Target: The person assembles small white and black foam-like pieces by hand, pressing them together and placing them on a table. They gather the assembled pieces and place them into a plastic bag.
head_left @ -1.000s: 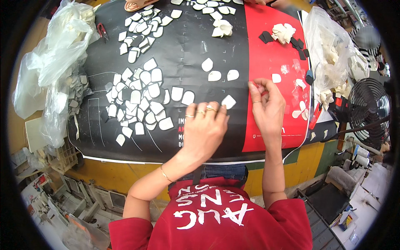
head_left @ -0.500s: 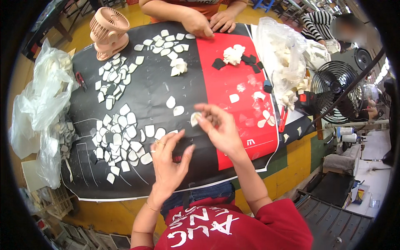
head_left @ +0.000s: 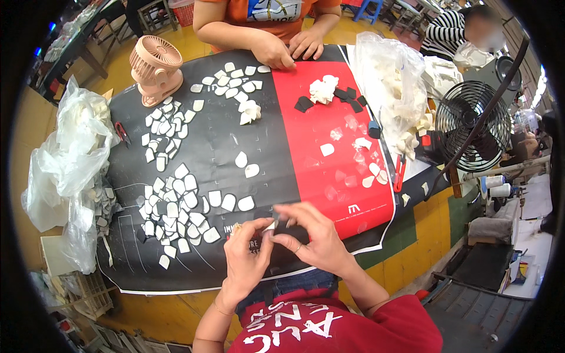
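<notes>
Your left hand (head_left: 246,259) and right hand (head_left: 312,238) now meet at six o'clock, just over the near edge of the black and red printed mat (head_left: 276,135). A second ago they lay flat and apart on the mat; half a second ago the right alone lifted a piece. Now both sets of fingertips are pressed together on one small white petal-shaped piece (head_left: 271,225), probably peeling or folding it, though the fingers hide most of it. The pile of cut white pieces (head_left: 173,209) sits at nine o'clock of your hands, with loose ones near. The pink desk fan (head_left: 156,67) stands at eleven o'clock, beside a co-worker's hands (head_left: 291,50) at twelve.
</notes>
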The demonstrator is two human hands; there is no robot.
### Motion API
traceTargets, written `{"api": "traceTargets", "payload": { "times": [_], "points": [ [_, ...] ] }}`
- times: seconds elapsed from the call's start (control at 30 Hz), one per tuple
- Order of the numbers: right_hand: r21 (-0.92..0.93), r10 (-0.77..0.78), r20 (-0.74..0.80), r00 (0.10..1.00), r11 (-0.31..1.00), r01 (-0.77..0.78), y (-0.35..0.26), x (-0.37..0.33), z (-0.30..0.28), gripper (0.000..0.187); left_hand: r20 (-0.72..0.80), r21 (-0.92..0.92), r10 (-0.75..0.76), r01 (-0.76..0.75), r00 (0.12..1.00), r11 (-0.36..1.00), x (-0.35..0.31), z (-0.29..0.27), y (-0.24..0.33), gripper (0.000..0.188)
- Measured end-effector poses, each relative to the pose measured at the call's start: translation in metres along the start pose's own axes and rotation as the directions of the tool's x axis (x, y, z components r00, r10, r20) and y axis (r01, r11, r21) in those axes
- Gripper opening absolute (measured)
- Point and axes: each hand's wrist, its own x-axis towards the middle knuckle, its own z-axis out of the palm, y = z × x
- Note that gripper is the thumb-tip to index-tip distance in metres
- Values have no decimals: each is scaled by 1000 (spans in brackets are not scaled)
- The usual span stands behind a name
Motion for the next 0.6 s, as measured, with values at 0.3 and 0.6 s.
{"api": "traceTargets", "payload": {
  "times": [0.3,0.6],
  "points": [
    [-96,-21,209,978,994,42,20,-11,-2,20,259,144,-2,-36,966,989,-16,-8,4,58],
    [154,75,-145,987,987,-53,23,-20,18,11,215,-167,-104,142,971,976,-2,-6,6,30]
  ]
}}
